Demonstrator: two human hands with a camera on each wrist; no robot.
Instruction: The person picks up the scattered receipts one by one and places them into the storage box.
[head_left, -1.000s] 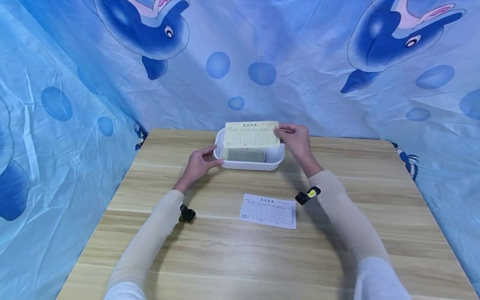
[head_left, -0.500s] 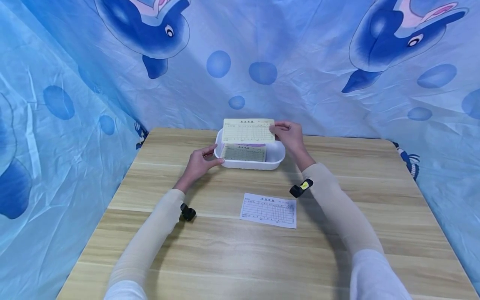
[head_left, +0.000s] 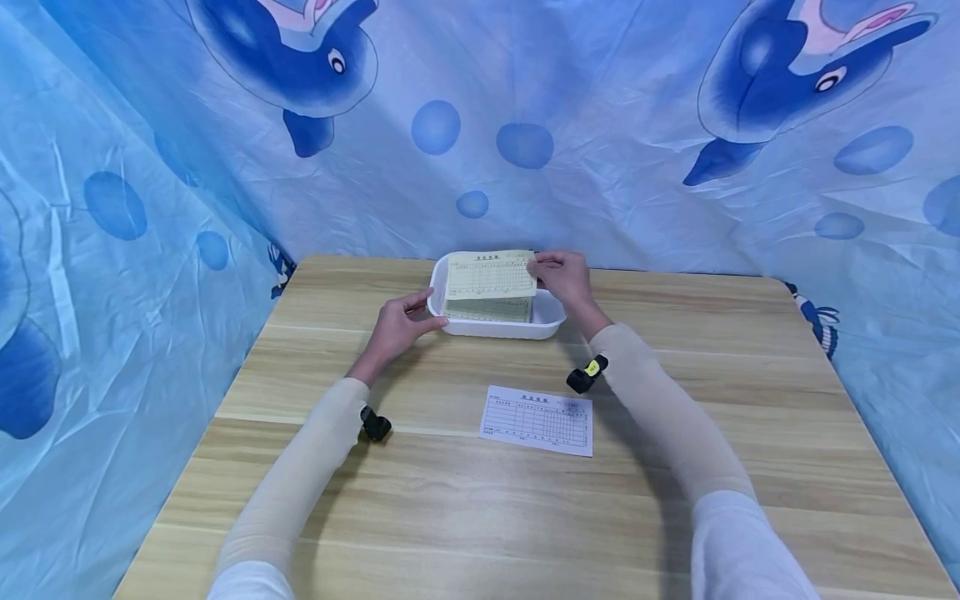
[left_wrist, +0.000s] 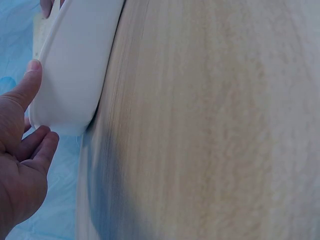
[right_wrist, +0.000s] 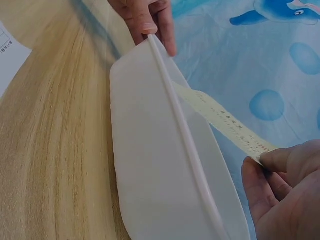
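So far one white form (head_left: 536, 420) lies on the table (head_left: 750, 433), while the right hand (head_left: 561, 276) pinches a yellow form (head_left: 491, 274) over the white tray (head_left: 501, 327), whose corner the left hand (head_left: 397, 325) grips, with more forms (head_left: 487, 310) inside.

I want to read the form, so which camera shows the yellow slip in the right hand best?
The head view: the yellow slip faces the camera above the white tray. The right wrist view shows it edge-on; the left wrist view shows only a sliver.

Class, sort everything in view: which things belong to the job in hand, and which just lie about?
In use: yellow form, pinched by right hand; white tray, steadied by left hand; forms stacked inside.
Lying about: white form on wooden table; dolphin-print cloth.
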